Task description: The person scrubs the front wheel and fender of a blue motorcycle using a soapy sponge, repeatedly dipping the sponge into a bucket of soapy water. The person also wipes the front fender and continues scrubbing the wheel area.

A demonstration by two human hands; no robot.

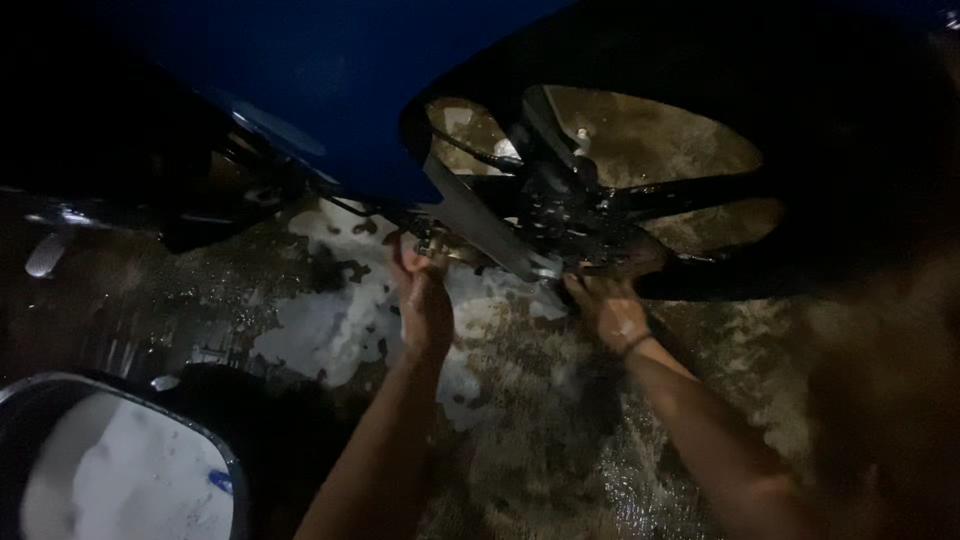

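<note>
A dark motorcycle rear wheel [690,150] with black spokes and a hub [560,200] fills the upper right, under a blue body panel [330,80]. A grey metal swing arm [480,225] runs diagonally below the hub. My left hand [422,295] reaches up and grips a small part at the lower end of the frame near the arm. My right hand [612,310], a band on its wrist, presses against the underside of the wheel near the axle. The scene is dim, and what the fingers touch is hard to make out.
The floor [520,420] is wet, with white soap foam [320,330] spread beneath the machine. A dark basin [225,455] holding white foam sits at the bottom left. A blurred dark shape covers the right edge.
</note>
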